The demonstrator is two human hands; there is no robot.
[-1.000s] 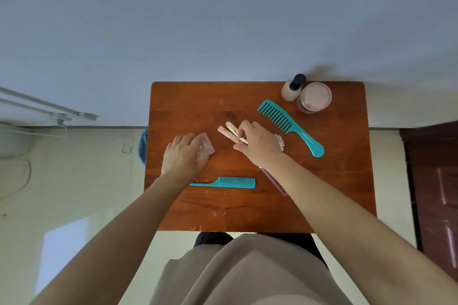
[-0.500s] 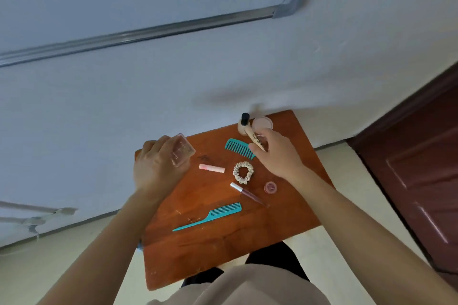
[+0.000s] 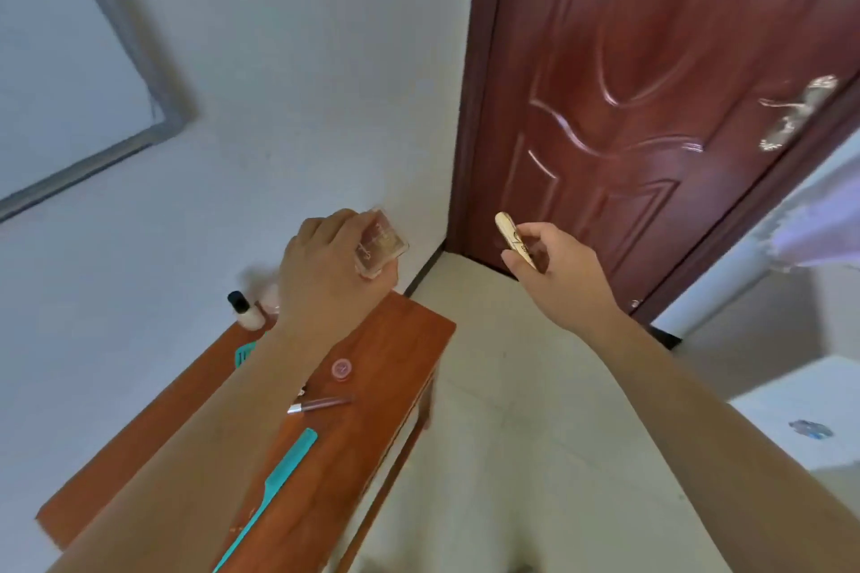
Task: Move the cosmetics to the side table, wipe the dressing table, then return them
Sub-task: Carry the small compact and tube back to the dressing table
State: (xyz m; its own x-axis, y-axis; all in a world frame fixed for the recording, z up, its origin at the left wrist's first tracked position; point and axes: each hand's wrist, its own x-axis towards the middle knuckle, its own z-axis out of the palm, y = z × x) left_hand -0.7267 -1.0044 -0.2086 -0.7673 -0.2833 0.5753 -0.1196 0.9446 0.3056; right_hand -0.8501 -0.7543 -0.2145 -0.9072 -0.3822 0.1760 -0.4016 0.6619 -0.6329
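My left hand (image 3: 325, 270) is raised above the far end of the wooden dressing table (image 3: 395, 340) and grips a small clear pink compact case (image 3: 379, 247). To the right, out over the floor, my right hand (image 3: 554, 265) pinches a slim beige hair clip (image 3: 512, 237). On the table lie a teal tail comb (image 3: 274, 489), a lip gloss tube (image 3: 321, 404), a small round pink pot (image 3: 342, 368) and a cream bottle with a black cap (image 3: 244, 312). My left forearm hides most of a second teal comb (image 3: 244, 354).
A dark red door (image 3: 651, 107) with a metal handle (image 3: 796, 112) stands straight ahead. Pale floor (image 3: 512, 433) stretches right of the table. A white surface (image 3: 800, 414) shows at the right edge, and a white wall runs behind the table.
Both hands lifted off the table with the compact and the hair clip. The view has swung right, from the table toward the door, and my right hand now hangs over the floor.
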